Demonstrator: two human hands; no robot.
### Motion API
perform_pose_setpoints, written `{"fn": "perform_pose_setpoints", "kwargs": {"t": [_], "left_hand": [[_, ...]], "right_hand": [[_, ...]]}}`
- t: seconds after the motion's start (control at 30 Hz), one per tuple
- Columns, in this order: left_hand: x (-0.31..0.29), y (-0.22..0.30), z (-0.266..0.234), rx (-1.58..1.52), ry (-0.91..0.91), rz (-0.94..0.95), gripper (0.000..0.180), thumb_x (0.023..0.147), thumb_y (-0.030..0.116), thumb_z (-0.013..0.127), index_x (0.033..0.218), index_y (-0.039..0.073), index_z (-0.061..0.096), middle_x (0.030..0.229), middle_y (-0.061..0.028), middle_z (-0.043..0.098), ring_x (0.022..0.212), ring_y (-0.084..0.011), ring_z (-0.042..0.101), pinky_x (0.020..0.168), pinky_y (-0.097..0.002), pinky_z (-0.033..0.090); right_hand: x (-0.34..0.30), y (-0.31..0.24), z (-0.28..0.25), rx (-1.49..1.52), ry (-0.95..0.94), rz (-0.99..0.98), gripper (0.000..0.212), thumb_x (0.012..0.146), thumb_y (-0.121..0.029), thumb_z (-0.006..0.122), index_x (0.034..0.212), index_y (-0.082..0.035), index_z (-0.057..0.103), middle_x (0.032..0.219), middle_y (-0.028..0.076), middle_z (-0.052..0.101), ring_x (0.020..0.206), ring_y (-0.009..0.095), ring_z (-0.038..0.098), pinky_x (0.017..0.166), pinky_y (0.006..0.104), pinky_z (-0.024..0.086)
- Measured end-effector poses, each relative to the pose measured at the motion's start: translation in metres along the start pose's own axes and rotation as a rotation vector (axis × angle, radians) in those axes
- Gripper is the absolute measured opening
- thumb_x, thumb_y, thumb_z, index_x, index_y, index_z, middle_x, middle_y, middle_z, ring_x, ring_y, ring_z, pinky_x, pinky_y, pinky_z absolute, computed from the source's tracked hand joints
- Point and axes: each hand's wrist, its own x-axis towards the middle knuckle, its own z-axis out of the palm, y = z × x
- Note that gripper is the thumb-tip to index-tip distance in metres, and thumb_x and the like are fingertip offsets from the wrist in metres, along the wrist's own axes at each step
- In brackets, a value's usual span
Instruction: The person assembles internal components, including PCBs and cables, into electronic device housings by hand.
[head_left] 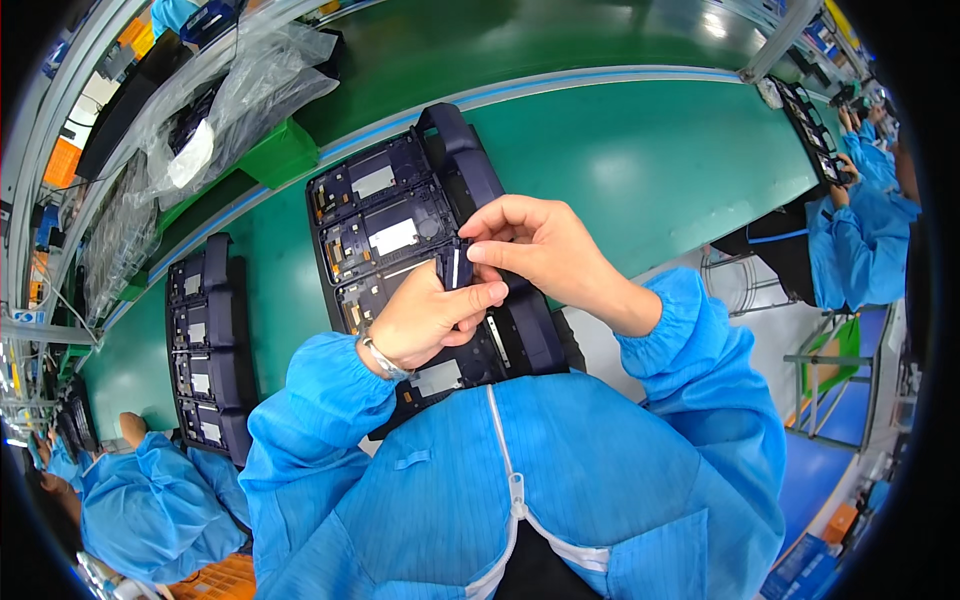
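- Left hand (415,318) and right hand (540,252) hold a small dark part (456,268).
- A dark tray (477,175) lies beneath them.
- A similar tray (230,345) sits left on the green table (640,165).

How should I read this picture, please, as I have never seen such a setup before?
There is no robot here: the blue sleeves lead to a person's left hand and right hand, seen from above by a head-worn fisheye camera, so straight edges bend. Both hands hold a small dark piece with a pale strip. Below them, on the green bench, lies a long black tray with pale plates in it; a similar tray lies to its left.
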Motion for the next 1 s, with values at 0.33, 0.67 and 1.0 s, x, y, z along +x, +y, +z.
{"fn": "perform_pose_setpoints", "kwargs": {"t": [0.33, 0.67, 1.0], "left_hand": [[0.001, 0.000, -0.010, -0.198, 0.043, 0.009, 0.028, 0.090, 0.025, 0.053, 0.101, 0.000, 0.051, 0.085, -0.0062, 0.050, 0.058, -0.0055, 0.039, 0.040, -0.0160, 0.027], [-0.007, -0.002, -0.008, -0.101, 0.199, 0.045, 0.019, 0.086, 0.013, 0.058, 0.102, 0.003, 0.052, 0.080, -0.0041, 0.053, 0.051, -0.0031, 0.038, 0.038, -0.0153, 0.027], [-0.011, -0.010, -0.007, -0.099, 0.273, 0.104, 0.020, 0.084, 0.009, 0.061, 0.100, 0.003, 0.052, 0.080, -0.0076, 0.056, 0.051, -0.0043, 0.041, 0.038, -0.0162, 0.029]], "right_hand": [[0.000, 0.008, -0.026, 0.251, 0.074, 0.091, 0.010, 0.081, -0.003, 0.062, 0.088, 0.002, 0.057, 0.081, 0.008, 0.061, 0.075, 0.014, 0.061, 0.064, 0.0244, 0.051], [-0.003, 0.017, -0.020, 0.316, 0.082, -0.004, 0.014, 0.082, 0.001, 0.058, 0.095, 0.004, 0.056, 0.090, 0.013, 0.061, 0.078, 0.017, 0.061, 0.070, 0.0265, 0.052], [-0.017, 0.020, -0.014, 0.349, 0.074, -0.042, 0.017, 0.082, 0.003, 0.057, 0.099, 0.004, 0.056, 0.093, 0.014, 0.060, 0.080, 0.018, 0.062, 0.074, 0.0281, 0.052]]}}
